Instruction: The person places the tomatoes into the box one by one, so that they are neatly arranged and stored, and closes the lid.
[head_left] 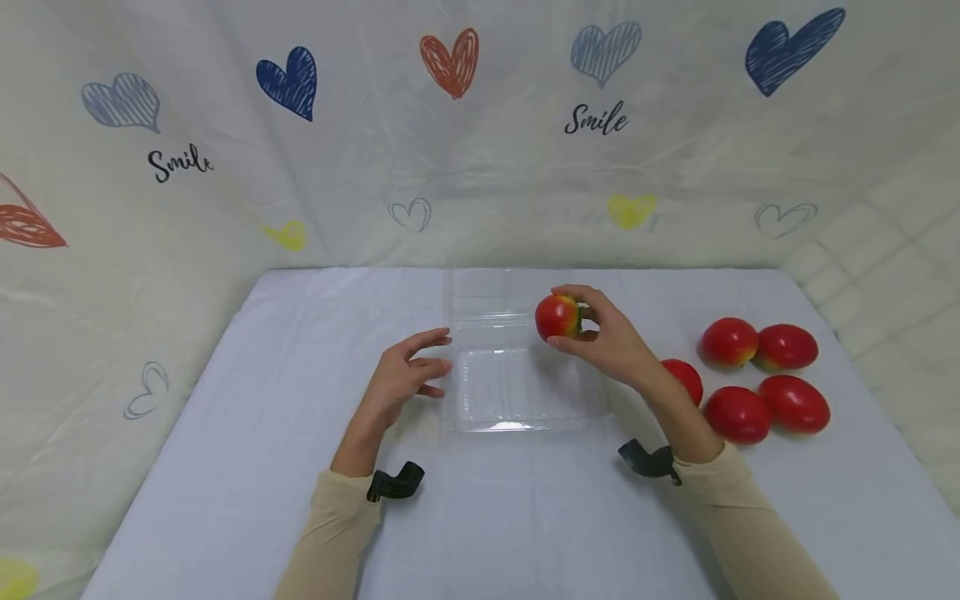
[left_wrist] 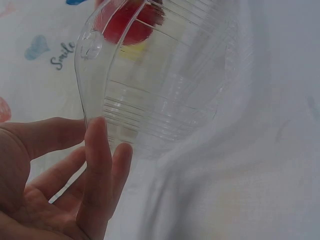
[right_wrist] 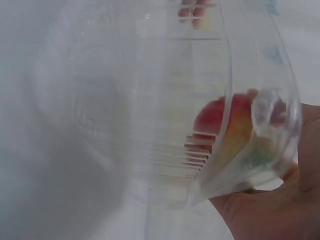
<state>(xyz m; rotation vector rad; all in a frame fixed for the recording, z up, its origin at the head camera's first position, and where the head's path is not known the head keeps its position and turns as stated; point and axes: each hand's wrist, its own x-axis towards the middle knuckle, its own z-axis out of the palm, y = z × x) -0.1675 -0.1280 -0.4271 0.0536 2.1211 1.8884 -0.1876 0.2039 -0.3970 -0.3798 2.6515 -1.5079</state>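
A clear plastic clamshell box [head_left: 528,421] lies in the middle of the table, its lid [head_left: 480,287] laid back behind the base. Above the right part of the base, my right hand [head_left: 611,337] grips a red tomato [head_left: 557,318] between thumb and fingers. The tomato's yellow and green stem end faces the palm. In the right wrist view, the tomato [right_wrist: 212,117] shows through the clear box wall. At the box's left side is my left hand [head_left: 401,375], fingers apart and lightly bent, with fingertips [left_wrist: 97,127] touching the rim [left_wrist: 80,75].
Several more red tomatoes [head_left: 738,414] lie on the right of the table, one of them partly behind the right forearm. A white cloth [head_left: 300,367] covers the table. Behind it hangs a pale backdrop [head_left: 510,167] with printed hearts.
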